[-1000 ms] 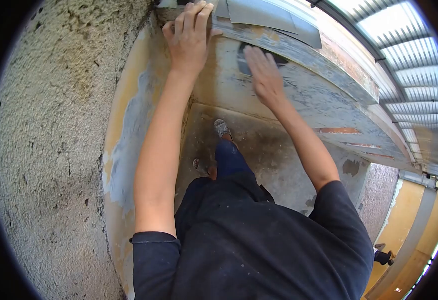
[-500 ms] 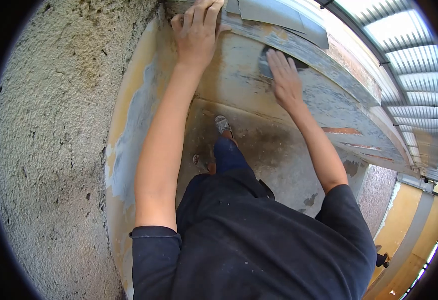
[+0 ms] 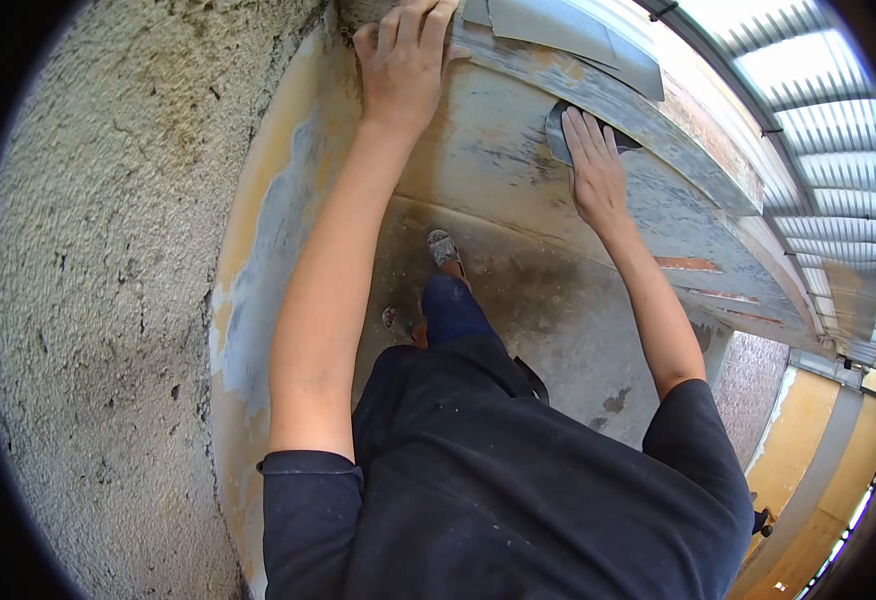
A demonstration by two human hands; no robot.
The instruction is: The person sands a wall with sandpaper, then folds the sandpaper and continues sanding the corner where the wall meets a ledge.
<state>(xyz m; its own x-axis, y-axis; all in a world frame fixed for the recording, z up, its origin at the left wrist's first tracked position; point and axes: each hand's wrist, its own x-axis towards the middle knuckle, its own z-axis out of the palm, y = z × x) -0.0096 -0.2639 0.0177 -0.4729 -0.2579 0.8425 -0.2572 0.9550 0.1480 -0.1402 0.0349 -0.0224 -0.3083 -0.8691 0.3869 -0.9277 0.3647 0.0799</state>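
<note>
My right hand (image 3: 594,165) lies with its fingers together and flat on a dark sheet of sandpaper (image 3: 558,135), pressing it to the patchy painted wall (image 3: 488,140) just under the ledge. The sheet's edges show on both sides of the fingers. Up at the corner, my left hand (image 3: 403,70) rests over the ledge (image 3: 528,72), fingers bent over it and slightly apart, thumb out to the side. It holds no tool. Beyond it on the ledge lie several grey sheets (image 3: 558,30), which look like more sandpaper.
A rough plastered wall (image 3: 108,300) rises close on my left. Below, my sandalled feet (image 3: 443,245) stand on a stained concrete floor (image 3: 558,330). Corrugated roofing (image 3: 818,130) lies at upper right, and a yellow panel (image 3: 798,420) with a dark knob at lower right.
My right hand has slid a little to the right along the wall with the sandpaper. My left hand stays on the ledge; the view has shifted slightly.
</note>
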